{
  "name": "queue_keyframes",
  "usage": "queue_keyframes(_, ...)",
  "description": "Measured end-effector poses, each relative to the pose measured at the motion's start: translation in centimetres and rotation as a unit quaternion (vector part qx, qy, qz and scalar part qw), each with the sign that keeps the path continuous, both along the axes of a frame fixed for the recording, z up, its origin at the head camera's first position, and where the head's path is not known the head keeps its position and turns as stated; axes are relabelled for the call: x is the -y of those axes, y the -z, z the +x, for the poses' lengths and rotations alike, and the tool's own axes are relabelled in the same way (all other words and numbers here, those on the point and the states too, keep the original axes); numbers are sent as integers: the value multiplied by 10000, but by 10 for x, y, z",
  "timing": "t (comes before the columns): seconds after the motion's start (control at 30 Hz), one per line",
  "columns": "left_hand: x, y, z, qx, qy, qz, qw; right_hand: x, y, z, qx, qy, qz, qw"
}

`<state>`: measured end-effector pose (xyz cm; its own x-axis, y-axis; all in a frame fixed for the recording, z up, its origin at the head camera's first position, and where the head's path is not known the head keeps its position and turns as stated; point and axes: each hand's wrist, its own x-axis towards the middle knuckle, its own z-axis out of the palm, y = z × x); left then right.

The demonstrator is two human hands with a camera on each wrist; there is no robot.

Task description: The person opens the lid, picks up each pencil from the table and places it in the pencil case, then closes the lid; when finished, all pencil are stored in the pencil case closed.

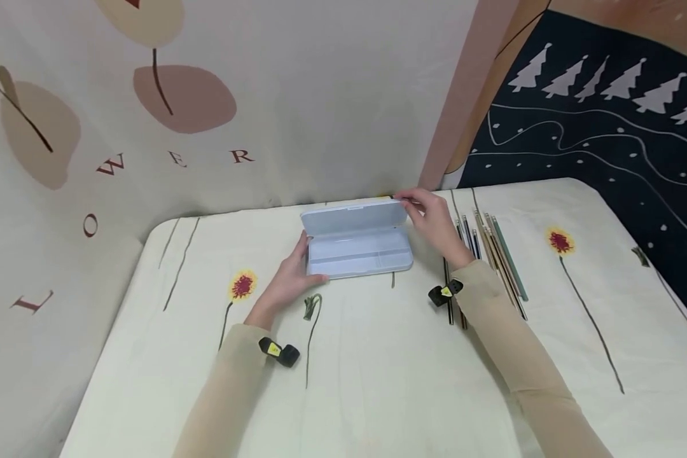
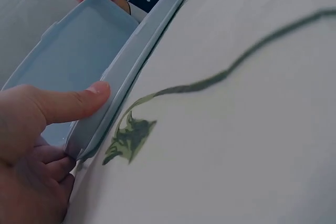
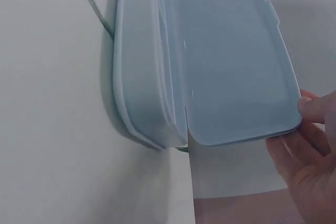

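A pale blue plastic pencil case (image 1: pixel 360 266) lies on the table with its lid (image 1: pixel 352 221) raised on the far side. A long divider runs along its tray. My left hand (image 1: pixel 289 278) grips the case's left end, and in the left wrist view the thumb (image 2: pixel 79 103) lies over the front wall with the fingers low at the end. At the lid's right corner, my right hand (image 1: pixel 435 226) pinches the edge, thumb on the inner face and fingers behind, as the right wrist view shows.
Several pencils (image 1: pixel 500 254) lie side by side to the right, partly under my right forearm. The table (image 1: pixel 378 369) wears a white cloth with printed flowers. A patterned curtain (image 1: pixel 320 95) hangs right behind the case, and a dark cloth with white trees (image 1: pixel 595 140) hangs at the right.
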<state>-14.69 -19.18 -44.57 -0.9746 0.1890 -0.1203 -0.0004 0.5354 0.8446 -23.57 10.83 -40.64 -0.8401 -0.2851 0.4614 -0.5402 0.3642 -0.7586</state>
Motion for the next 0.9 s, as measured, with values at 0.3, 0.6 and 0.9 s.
queue_keyframes(0.3, -3, -2, 2, 9, 2, -62, 10000, -3, -3, -3, 791, 314, -384, 9956)
queue_keyframes(0.6, -1, -1, 5, 34, 71, 177, 9998, -2, -1, -12, 850, 659, -403, 9934)
queue_keyframes(0.9, 1, 1, 5, -55, 54, 73, 9999, -1, 4, -20, 1191, 738, -454, 9891)
